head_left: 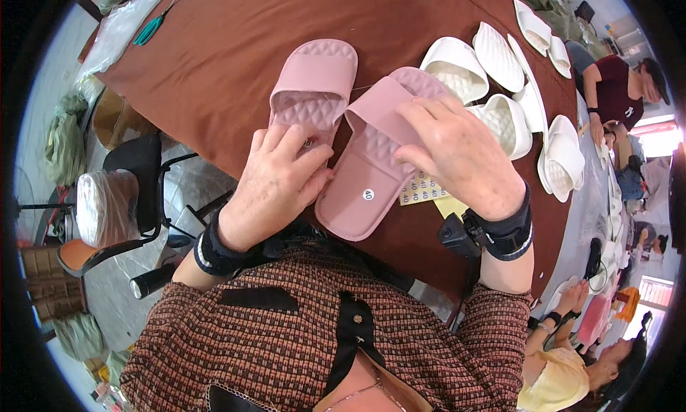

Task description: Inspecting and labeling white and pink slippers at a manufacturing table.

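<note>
Two pink slippers lie side by side in front of me, soles down on brown cloth. My left hand (pixel 279 172) is closed on the heel end of the left pink slipper (pixel 314 62), its fingers curled over the footbed and hiding most of it. My right hand (pixel 464 151) grips the right pink slipper (pixel 357 215) by the side of its strap, thumb over the quilted footbed. A round white sticker (pixel 368 195) sits on that slipper's heel. Partly under it and my right hand lies a yellowish sheet of round stickers (pixel 421 190).
Several white slippers (pixel 455 69) lie to the right on the brown cloth (pixel 236 26). Teal-handled scissors (pixel 150 30) rest at the far left. A black chair (pixel 136 176) with a wrapped bundle stands left of the table. Other people (pixel 614 90) work along the right side.
</note>
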